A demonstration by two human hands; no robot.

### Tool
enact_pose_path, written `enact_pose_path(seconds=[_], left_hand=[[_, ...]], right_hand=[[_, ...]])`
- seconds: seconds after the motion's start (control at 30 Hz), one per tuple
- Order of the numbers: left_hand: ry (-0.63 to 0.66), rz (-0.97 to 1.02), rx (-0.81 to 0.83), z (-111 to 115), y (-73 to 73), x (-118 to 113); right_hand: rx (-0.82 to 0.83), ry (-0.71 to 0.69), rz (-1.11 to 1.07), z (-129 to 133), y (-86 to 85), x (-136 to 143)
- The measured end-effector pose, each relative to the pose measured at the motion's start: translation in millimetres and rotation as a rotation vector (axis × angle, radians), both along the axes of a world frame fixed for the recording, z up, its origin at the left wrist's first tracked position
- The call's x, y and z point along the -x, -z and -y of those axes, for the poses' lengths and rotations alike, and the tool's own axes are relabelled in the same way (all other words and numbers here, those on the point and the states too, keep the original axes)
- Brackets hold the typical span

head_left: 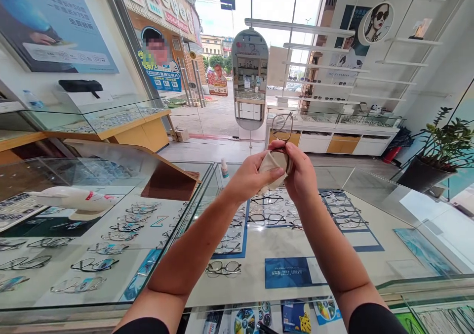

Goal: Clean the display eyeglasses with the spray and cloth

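Observation:
A pair of thin dark-rimmed glasses [282,127] is held up above the glass counter, one lens upright above my fingers. A beige cloth [273,163] is wrapped over the lower part of the glasses. My left hand [255,172] is closed on the cloth, its thumb lying across the front. On the other side, my right hand [300,170] pinches the frame at its fingertips, beside the cloth. The lens under the cloth is mostly hidden.
Below my hands, a glass display case [244,287] holds rows of glasses [269,219]. A small spray bottle [224,168] stands behind my left forearm. A brown panel [168,178] and a white rocket-shaped object [74,198] are at left. An oval mirror [251,79] stands farther ahead.

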State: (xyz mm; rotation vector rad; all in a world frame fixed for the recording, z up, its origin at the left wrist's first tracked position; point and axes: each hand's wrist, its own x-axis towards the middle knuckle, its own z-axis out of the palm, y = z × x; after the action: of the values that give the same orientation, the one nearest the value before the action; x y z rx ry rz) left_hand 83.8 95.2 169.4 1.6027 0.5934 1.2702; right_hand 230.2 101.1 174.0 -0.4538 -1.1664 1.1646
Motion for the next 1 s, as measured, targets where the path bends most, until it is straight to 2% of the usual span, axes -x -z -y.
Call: enact_pose_path(seconds=[0.2,0.37,0.5,0.57,0.63,0.77,0.83,0.9,1.0], left_hand=[[-0.134,0.158,-0.128,1,11.6,-19],[-0.334,0.254,-0.158,10,17.9,-33],[-0.483,0.279,-0.189,15,21.9,-38],[-0.515,0.276,-0.192,15,21.1,-38],[-0.468,0.245,-0.185,13,17.0,-32],[-0.115,0.042,-0.175,5,3.6,-8],[0.004,-0.045,-0.154,2,-0.9,4],[0.032,-0.070,-0.131,2,-1.9,8],[-0.051,-0.011,-0.120,6,1.1,2]], right_hand=[[-0.032,0.036,-0.075,9,2.8,12],[-0.076,0.089,-0.084,17,13.1,27],[-0.124,0.061,-0.023,22,19.2,32],[-0.117,0.038,0.015,22,18.5,29],[-0.089,0.027,0.014,20,15.4,24],[-0.039,0.038,-0.061,15,6.8,11],[-0.021,0.029,-0.070,14,4.5,8],[-0.012,0.034,-0.062,13,4.4,8],[0.001,0.054,-0.083,15,7.1,14]])
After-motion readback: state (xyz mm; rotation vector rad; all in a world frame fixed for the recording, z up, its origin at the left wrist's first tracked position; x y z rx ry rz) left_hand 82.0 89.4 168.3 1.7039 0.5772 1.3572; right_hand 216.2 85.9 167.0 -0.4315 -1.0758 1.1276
